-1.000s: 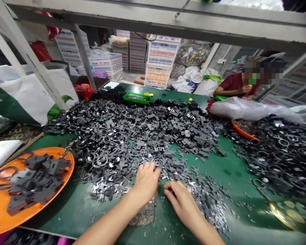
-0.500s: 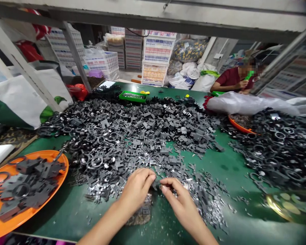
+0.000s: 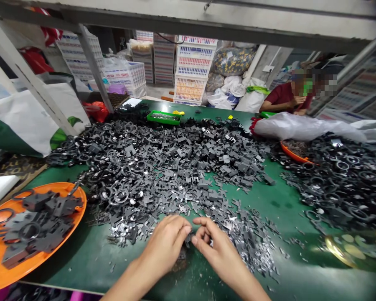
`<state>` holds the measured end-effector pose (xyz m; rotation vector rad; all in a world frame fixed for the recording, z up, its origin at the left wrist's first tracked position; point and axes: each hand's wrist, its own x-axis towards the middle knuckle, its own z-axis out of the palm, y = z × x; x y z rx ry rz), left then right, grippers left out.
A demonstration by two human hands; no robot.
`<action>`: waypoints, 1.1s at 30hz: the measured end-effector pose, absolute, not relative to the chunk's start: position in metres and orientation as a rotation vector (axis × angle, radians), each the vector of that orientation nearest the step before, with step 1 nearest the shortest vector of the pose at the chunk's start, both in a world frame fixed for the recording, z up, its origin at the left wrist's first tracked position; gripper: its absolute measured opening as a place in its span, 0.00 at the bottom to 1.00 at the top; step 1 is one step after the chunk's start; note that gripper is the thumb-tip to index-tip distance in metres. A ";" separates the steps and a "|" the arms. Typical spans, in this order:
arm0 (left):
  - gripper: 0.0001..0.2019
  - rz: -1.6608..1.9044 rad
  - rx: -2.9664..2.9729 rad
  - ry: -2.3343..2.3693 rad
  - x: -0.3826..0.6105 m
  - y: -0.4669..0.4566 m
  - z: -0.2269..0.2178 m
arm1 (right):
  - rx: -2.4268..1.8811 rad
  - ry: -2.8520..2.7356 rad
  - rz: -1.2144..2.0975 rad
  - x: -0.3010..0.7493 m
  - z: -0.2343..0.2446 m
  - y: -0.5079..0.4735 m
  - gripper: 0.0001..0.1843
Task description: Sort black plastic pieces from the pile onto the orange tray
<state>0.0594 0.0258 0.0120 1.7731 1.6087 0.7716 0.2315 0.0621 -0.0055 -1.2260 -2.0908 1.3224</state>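
Observation:
My left hand (image 3: 167, 242) and my right hand (image 3: 216, 246) meet at the near edge of the green table (image 3: 275, 205), fingers curled and pinched together. Between the fingertips sits a small dark plastic part (image 3: 188, 240), held from both sides. Just beyond the hands spreads a big heap of grey plastic parts (image 3: 175, 163), clips and rings mixed. A small stack of dark pieces (image 3: 179, 257) lies under my hands on the table.
An orange tray (image 3: 6, 255) with dark parts stands at the near left. Another heap of black rings (image 3: 341, 179) and an orange bowl (image 3: 293, 155) lie at right. A small green tray (image 3: 163, 118) sits at the back. A person in a red shirt (image 3: 283, 98) sits across the table.
My hands have drawn back from the heap toward me and closed together on a small part. The left hand's fingers, first spread on the parts, are now curled.

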 end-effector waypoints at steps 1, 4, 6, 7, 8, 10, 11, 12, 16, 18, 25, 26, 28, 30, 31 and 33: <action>0.12 0.743 1.789 1.583 0.058 0.025 0.013 | -1.213 -2.133 1.322 0.233 -0.005 0.061 0.08; 0.10 0.612 1.875 1.493 0.051 0.026 0.013 | -1.189 -2.257 1.296 0.241 -0.006 0.059 0.12; 0.09 0.570 1.921 1.514 0.048 0.035 0.010 | -1.237 -2.269 1.217 0.248 -0.009 0.059 0.12; 0.09 0.570 1.934 1.557 0.047 0.042 0.008 | -1.266 -2.255 1.176 0.252 -0.011 0.060 0.13; 0.09 0.572 1.946 1.609 0.047 0.049 0.006 | -1.293 -2.237 1.140 0.256 -0.012 0.061 0.13; 0.09 0.554 1.990 1.687 0.047 0.064 0.002 | -1.328 -2.201 1.083 0.264 -0.015 0.063 0.15; 0.09 0.534 2.018 1.703 0.047 0.070 0.001 | -1.342 -2.190 1.048 0.268 -0.016 0.064 0.15; 0.09 0.511 2.045 1.704 0.047 0.074 0.001 | -1.352 -2.183 1.009 0.272 -0.017 0.064 0.15; 0.08 0.399 2.132 1.611 0.037 0.069 0.006 | -1.376 -2.160 0.955 0.285 -0.024 0.064 0.15; 0.07 0.359 2.154 1.584 0.030 0.062 0.008 | -1.380 -2.151 0.975 0.288 -0.028 0.064 0.15; 0.03 0.346 2.197 1.640 0.038 0.069 -0.004 | -1.326 -2.196 0.992 0.267 -0.025 0.065 0.14; 0.03 0.353 2.201 1.640 0.041 0.072 -0.006 | -1.320 -2.201 0.987 0.263 -0.022 0.066 0.13; 0.04 0.386 2.198 1.650 0.046 0.074 -0.006 | -1.324 -2.187 0.982 0.258 -0.018 0.068 0.13; 0.04 0.438 2.172 1.658 0.049 0.071 -0.002 | -1.343 -2.137 0.986 0.254 -0.018 0.069 0.13; 0.04 0.467 2.148 1.659 0.050 0.068 0.001 | -1.351 -2.102 0.989 0.252 -0.019 0.070 0.14; 0.04 0.513 2.091 1.653 0.050 0.058 0.006 | -1.353 -2.023 0.997 0.247 -0.024 0.071 0.14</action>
